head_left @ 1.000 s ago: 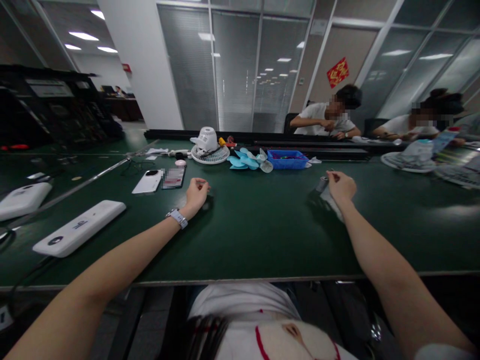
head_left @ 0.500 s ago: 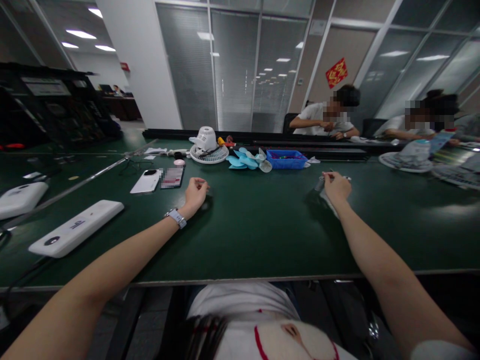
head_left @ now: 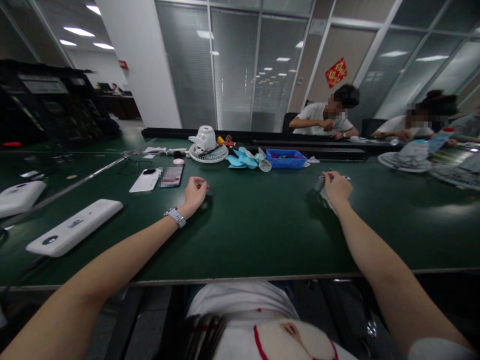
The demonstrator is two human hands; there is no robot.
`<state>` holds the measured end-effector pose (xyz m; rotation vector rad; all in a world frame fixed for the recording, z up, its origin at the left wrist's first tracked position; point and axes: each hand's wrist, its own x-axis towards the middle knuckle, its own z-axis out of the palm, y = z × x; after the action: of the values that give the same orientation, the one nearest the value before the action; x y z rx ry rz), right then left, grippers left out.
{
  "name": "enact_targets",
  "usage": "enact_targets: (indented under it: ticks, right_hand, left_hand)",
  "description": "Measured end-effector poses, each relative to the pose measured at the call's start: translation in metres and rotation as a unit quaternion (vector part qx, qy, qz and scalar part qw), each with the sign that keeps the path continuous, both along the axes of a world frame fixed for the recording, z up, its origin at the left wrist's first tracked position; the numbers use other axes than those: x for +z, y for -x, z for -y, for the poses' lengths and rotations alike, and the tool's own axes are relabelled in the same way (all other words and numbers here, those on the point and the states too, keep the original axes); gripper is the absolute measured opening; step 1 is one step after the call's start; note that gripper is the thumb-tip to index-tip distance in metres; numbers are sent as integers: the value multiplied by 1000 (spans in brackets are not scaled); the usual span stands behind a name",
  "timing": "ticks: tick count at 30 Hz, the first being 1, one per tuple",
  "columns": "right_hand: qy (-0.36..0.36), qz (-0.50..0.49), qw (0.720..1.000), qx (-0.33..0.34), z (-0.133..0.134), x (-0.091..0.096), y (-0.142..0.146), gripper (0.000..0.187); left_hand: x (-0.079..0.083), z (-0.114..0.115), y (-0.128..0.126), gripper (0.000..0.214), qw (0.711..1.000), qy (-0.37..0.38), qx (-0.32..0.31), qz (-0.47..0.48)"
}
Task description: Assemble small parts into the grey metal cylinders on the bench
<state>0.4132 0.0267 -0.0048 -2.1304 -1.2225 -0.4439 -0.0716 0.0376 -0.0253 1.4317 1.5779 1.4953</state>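
My left hand [head_left: 195, 192], with a watch [head_left: 175, 217] on its wrist, rests at the table's left half, fingers curled in a pinch; whatever is between them is too small to make out. Closest to it are a dark-framed phone [head_left: 171, 176] and a white phone [head_left: 145, 181]. On the right side, my right hand [head_left: 337, 187] is closed, thumb and fingers pinched together. A small grey, shiny thing [head_left: 320, 184] shows beside its fingertips, partly hidden by the hand, and I cannot tell its kind.
At the back of the green table [head_left: 255, 235] stand a white fan part [head_left: 205, 140], light-blue fan blades [head_left: 243, 159] and a blue basket [head_left: 285, 159]. A long white device [head_left: 75, 227] lies at the left. Across the table, a person [head_left: 326, 117] works with both hands.
Both hands keep nearly the same place and pose. The view has shifted very slightly. Across the table, the person's hands have moved a little.
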Motion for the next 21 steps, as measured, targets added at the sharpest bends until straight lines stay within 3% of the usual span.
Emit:
enact_targets:
  ticks: [7, 14, 21]
  right_hand:
    - [-6, 26, 999, 25, -3, -2, 2, 41]
    - [22, -14, 1000, 9, -3, -2, 0, 36]
    - [19, -42, 998, 52, -4, -12, -7, 38]
  left_hand:
    - [-1, 0, 1, 13, 1000, -2, -8, 1]
    - [-3, -2, 2, 14, 1000, -1, -9, 1]
    - [-2, -2, 1, 14, 1000, 2, -3, -6]
